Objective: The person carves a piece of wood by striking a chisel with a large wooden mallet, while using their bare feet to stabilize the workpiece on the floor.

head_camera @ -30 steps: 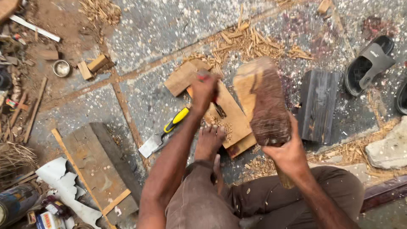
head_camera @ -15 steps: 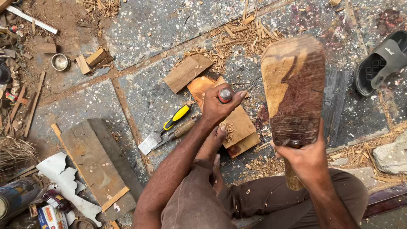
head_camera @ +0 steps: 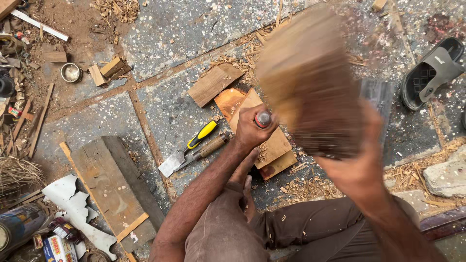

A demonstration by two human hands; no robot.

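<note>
My left hand (head_camera: pixel 252 128) grips a chisel upright by its handle, whose red-and-metal top (head_camera: pixel 263 118) pokes out of my fist. The chisel's blade is hidden by the hand and stands on an orange-brown wooden workpiece (head_camera: pixel 272 145) lying on the stone floor. My foot (head_camera: pixel 248 187) rests at the near edge of that piece. My right hand (head_camera: pixel 357 170) holds a big wooden mallet (head_camera: pixel 310 87), raised high at the right and blurred by motion.
Two more chisels, one yellow-handled (head_camera: pixel 194 145) and one wooden-handled (head_camera: pixel 206 149), lie left of the workpiece. A flat board (head_camera: pixel 213 83) lies behind it, a long plank (head_camera: pixel 109 187) at the left. A black sandal (head_camera: pixel 429 70) and a stone (head_camera: pixel 449 174) sit right. Shavings and scrap litter the floor.
The mallet has swung up from the floor beside the workpiece and now moves fast above it. My left hand has stayed closed on the chisel over the workpiece.
</note>
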